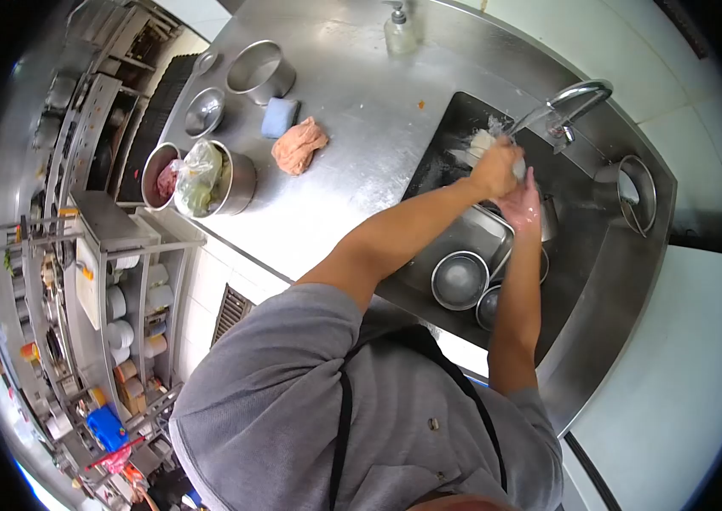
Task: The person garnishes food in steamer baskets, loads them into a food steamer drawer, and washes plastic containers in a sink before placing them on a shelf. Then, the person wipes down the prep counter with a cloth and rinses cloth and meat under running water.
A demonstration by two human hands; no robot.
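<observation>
My left hand (495, 170) is under the running tap (581, 94), its fingers curled and slightly smeared by motion. A pale, whitish patch (481, 143) shows beside its fingers; I cannot make out whether this is an object or splashing water. Just below, my wet right hand (521, 209) is held close against the left, palm turned up and at least one finger stretched out. Both hands are over the dark sink (582, 247). Beneath them lie a rectangular metal pan (484, 223) and a round metal bowl (460, 281). Another round container (487, 308) is partly hidden by my right forearm.
A metal pot (633, 192) stands at the sink's right edge. On the steel counter (361, 111) are a soap bottle (400, 34), a blue sponge (280, 117), a crumpled orange cloth (299, 146), a metal pot (260, 72) and containers holding bagged food (199, 179).
</observation>
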